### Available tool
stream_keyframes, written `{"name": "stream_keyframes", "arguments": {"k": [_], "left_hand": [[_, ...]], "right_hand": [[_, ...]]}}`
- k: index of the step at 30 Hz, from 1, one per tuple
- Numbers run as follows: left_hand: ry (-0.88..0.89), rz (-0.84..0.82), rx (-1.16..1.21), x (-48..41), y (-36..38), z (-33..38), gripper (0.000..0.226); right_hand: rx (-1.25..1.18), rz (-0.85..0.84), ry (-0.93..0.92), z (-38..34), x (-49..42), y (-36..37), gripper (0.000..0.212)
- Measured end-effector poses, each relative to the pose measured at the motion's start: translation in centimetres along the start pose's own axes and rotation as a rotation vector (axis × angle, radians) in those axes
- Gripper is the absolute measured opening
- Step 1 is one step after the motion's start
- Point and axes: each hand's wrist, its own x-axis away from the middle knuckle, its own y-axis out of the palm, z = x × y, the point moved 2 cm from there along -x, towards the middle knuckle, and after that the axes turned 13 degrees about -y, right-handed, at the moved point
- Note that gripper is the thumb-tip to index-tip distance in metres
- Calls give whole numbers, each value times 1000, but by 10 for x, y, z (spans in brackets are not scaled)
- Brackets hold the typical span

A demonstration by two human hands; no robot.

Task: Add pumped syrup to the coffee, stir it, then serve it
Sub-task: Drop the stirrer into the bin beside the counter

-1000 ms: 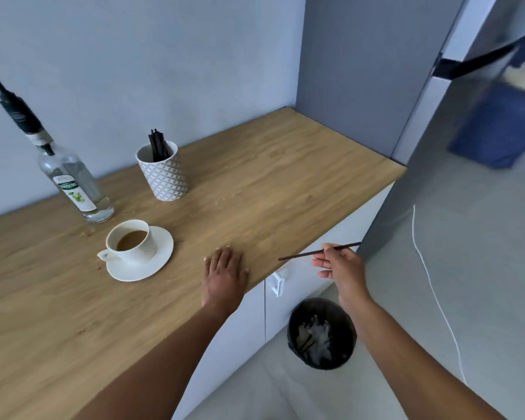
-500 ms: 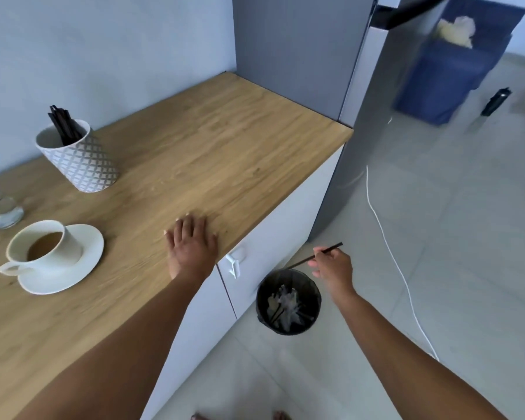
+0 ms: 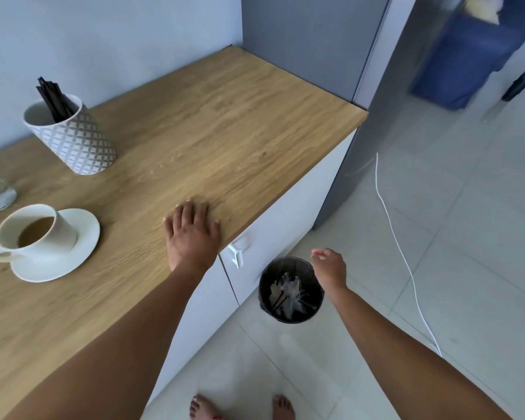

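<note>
Left of my flat left hand (image 3: 192,234) on the wooden worktop (image 3: 219,122) stands the white coffee cup (image 3: 34,234); my right hand (image 3: 329,268), fingers loosely pinched and empty, hangs above the black bin (image 3: 291,291).

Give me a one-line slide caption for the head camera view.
Left hand flat on the wooden counter, empty right hand above the black bin, coffee cup waiting.

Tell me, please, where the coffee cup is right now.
In the head view, the coffee cup sits on its saucer at the countertop's left, left of the left hand.
</note>
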Motion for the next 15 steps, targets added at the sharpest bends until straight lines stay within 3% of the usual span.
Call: {"name": "stream_keyframes", "arguments": {"k": [5, 11, 15], "left_hand": [[12, -2, -3, 1, 0, 0, 60], [58, -72, -13, 3, -3, -7, 58], [106, -145, 32, 8, -16, -18, 52]], "right_hand": [[14, 1, -29, -10, 2, -3, 25], [-144, 5, -94, -52, 10, -2, 23], [-210, -12, -219, -98, 21, 8, 22]]}}
